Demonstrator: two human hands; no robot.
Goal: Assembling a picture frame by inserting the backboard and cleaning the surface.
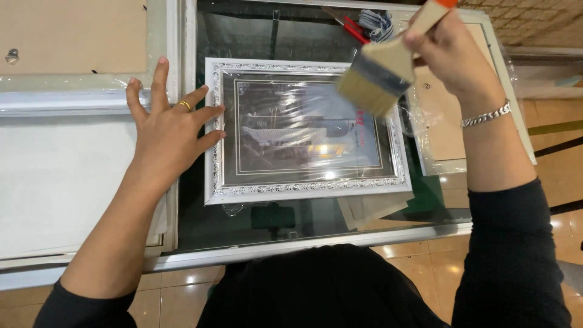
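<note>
From the head camera, your left hand (172,130) lies flat with fingers spread, palm down, on the left edge of a picture frame (303,130). Its fingertips touch the frame's ornate white-and-silver moulding; the heel of the hand rests on the border of the neighbouring panel. That grip is apart, pressing rather than closing on anything. A gold ring (184,105) sits on one finger.

The picture frame lies flat near the middle of the glass surface (267,36), face up, wrapped in clear film that throws glare over the dark picture inside.

Your right hand (452,51) is raised above the frame's upper right corner, its grip clamped on the pale wooden handle of a wide paintbrush (379,76). The light bristles point down and left, hanging over the frame's right side; whether they touch the film I cannot tell. A silver bracelet (486,115) circles that wrist, above a black sleeve.

To the left of the frame a large white panel (61,176) lies on the surface, with a brown board (73,36) beyond it. To the right, a tan backing board (440,121) lies under clear wrap. At the far edge, a red-handled tool (353,28) rests just beside a folded striped cloth (378,24).
</note>
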